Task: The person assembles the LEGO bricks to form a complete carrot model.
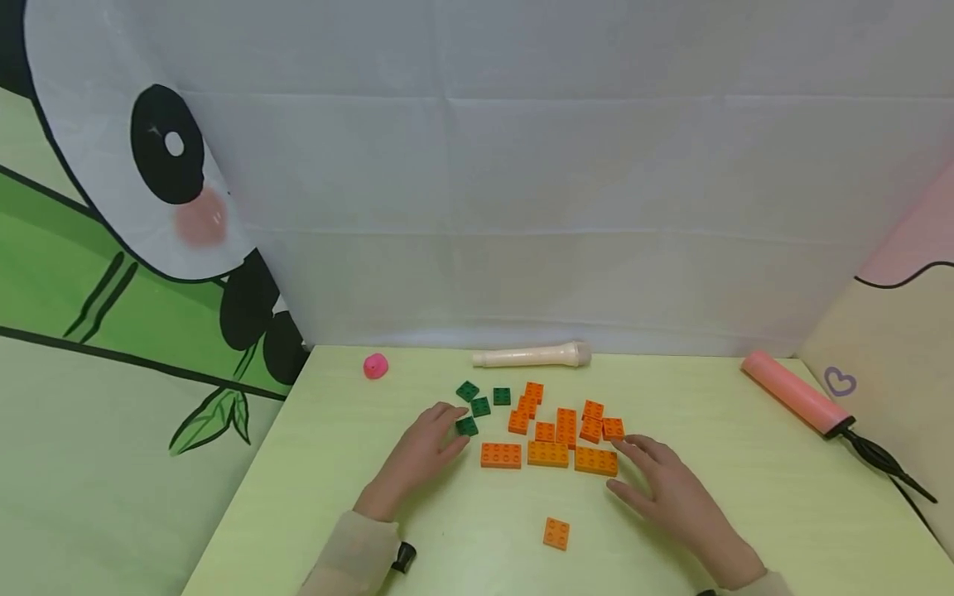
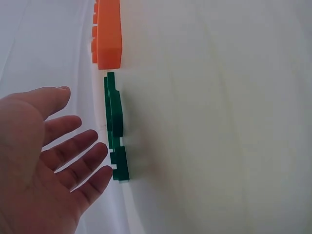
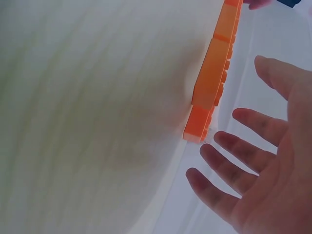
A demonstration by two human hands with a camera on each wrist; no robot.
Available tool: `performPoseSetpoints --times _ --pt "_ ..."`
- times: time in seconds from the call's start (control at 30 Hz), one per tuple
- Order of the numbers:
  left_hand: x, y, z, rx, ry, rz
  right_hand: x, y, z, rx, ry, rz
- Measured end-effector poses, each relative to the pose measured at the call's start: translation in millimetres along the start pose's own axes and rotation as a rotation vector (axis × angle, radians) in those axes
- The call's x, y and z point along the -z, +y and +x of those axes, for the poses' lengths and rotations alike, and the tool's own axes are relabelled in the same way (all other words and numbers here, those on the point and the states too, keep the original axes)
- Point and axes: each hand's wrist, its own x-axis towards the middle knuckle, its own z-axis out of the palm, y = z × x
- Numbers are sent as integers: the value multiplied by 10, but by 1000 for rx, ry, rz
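Observation:
My left hand (image 1: 423, 449) hovers by the green toy bricks (image 1: 480, 406), fingers spread and slightly bent, holding nothing. In the left wrist view those green bricks (image 2: 115, 117) stand just past the fingertips, with an orange brick (image 2: 108, 36) beyond. On the other side, my right hand (image 1: 663, 488) is spread at the right end of the orange bricks (image 1: 566, 427), its fingertips close to them. Its palm holds nothing in the right wrist view, where a row of orange bricks (image 3: 212, 73) lies ahead of the thumb. Nearer me lies a single orange brick (image 1: 556, 533).
A cream microphone-shaped stick (image 1: 532, 356) lies along the table's back edge. At the back left sits a small pink object (image 1: 376, 366). A pink cylinder with a black tapered end (image 1: 797, 396) lies at the right edge of the pale table (image 1: 462, 550). White cloth (image 1: 522, 190) hangs behind.

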Motion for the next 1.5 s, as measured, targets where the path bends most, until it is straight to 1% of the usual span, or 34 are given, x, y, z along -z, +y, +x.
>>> performPoseSetpoints --times 0.13,0.27,0.37,0.47,0.63,0.73,0.83,0.97,1.17,1.37,1.5 --pt "-54 40 31 -5 -19 -7 -36 -59 -1 6 3 -2" --pt "-83 96 50 10 -44 -40 -71 -143 -3 27 8 1" --pt "-90 149 70 14 -55 -65 -96 -219 -2 48 -11 22" --pt "-99 204 102 0 -59 -83 -115 -303 2 71 -60 61" --pt "-121 307 166 -30 -54 -103 -144 -428 25 108 -182 129" --pt "-127 370 193 -25 -51 -118 -175 -492 42 128 -232 141" --pt "-141 406 209 -10 -52 -121 -219 -540 52 146 -258 133" --pt "-162 419 217 3 -64 -119 -273 -576 58 151 -280 116" --pt "-166 410 216 11 -82 -120 -309 -610 71 151 -338 111" --pt "-154 403 207 -20 -131 -101 -326 -628 94 164 -353 98" --pt "-155 409 203 -41 -154 -71 -328 -641 136 176 -346 90"
